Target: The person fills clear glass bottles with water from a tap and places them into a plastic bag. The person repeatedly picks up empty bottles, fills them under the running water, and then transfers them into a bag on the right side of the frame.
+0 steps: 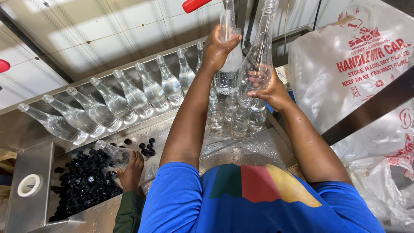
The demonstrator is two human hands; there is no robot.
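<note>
Left hand [219, 48] wrapped around the shoulder of a clear plastic bottle [227, 64], held upright and raised above the steel counter [254, 151]. Right hand [271, 91] grasps a second clear bottle [258, 60] around its lower body, also upright, just beside the first; the two bottles look close to touching. Both grips are closed firmly around the bottles, nothing loose.

Directly below the hands, on the counter, a small cluster of standing bottles [235, 118]. Left of that cluster, along the back edge of the counter, a row of filled bottles [116, 103] runs off toward the far left, uncapped as far as can be seen. At the counter's near-left end, a bin of black caps [84, 183]. A co-worker's hand [131, 170] with a green sleeve holds a lying bottle [113, 152] at the cap bin. Right of the counter, large plastic sacks [358, 73]. A red handle [194, 4] sits above the counter at the top edge.

Judgement: to handle well, keep both bottles upright and apart enough not to knock, grip on the firm shoulder rather than the thin wall so nothing squeezes out, and stay clear of the wet standing cluster.
</note>
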